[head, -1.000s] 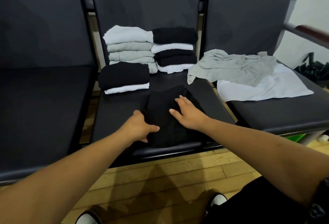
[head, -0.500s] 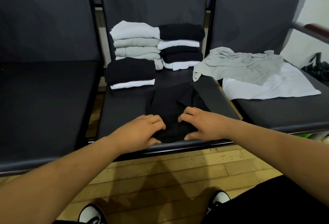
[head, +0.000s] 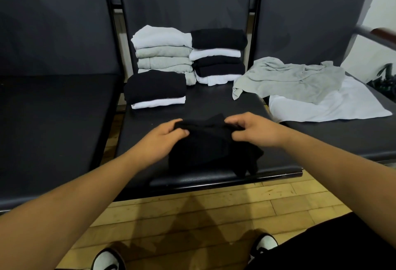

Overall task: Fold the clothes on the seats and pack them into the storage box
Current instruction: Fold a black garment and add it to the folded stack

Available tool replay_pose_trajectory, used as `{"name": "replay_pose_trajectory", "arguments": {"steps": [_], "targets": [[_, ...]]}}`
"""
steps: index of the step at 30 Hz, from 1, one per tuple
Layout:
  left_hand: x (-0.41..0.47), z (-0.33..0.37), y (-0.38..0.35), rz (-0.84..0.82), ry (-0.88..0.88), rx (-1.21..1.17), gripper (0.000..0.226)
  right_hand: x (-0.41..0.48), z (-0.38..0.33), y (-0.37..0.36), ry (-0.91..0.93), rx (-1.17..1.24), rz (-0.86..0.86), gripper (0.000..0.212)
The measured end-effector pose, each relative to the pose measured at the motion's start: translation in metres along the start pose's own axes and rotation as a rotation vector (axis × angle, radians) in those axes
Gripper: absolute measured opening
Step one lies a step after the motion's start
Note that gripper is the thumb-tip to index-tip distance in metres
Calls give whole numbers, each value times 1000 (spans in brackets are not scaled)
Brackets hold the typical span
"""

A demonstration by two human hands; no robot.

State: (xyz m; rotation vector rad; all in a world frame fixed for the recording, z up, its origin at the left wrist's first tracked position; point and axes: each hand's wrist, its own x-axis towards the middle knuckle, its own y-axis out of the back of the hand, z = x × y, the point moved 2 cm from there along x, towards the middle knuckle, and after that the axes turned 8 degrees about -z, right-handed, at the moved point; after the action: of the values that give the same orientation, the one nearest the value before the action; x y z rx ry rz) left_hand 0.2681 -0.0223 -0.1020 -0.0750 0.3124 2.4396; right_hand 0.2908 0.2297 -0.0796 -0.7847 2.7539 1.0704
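Both the left hand and right hand pinch the black garment by its raised edge, fingers clamped on cloth; we judge this grip serves the next fold. It lies at the middle seat's front, before the folded stacks.

Three seats, three stacks, two hands

Black garment: partly folded, front of middle seat, far edge raised. Behind it, folded: black-over-white pair; white-and-grey stack; black-and-white stack, touching the last. Grey garment: crumpled, overlying flat white garment, right seat.
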Motion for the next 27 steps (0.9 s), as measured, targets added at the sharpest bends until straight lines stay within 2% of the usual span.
{"name": "replay_pose_trajectory", "arguments": {"steps": [4,7,10,14,15,18,19,20,21,24,26,27], "targets": [[14,-9,0,231,234,-261,15,19,14,5,-151,313,135,15],[23,-20,-1,333,420,-369,20,29,31,13,-297,283,181,17],[29,-24,0,334,519,-375,26,30,45,19,-371,283,184,22],[34,-30,6,324,501,-223,22,33,56,25,-270,501,414,24],[33,-30,8,356,500,-127,23,34,60,25,-282,460,448,23],[32,-26,16,444,492,283,46,43,63,22,-389,62,455,11],[33,-23,17,446,502,340,57,43,54,20,-404,-21,441,17],[34,-21,18,424,530,340,65,45,47,18,-408,-42,418,31],[34,-17,17,380,560,274,67,45,38,15,-411,-27,379,42],[33,-10,11,187,629,-66,58,46,20,4,-411,10,265,44],[30,-10,5,118,625,-120,55,47,19,0,-433,21,231,49],[29,-9,2,107,592,-171,53,46,20,-2,-440,67,233,43]]}}
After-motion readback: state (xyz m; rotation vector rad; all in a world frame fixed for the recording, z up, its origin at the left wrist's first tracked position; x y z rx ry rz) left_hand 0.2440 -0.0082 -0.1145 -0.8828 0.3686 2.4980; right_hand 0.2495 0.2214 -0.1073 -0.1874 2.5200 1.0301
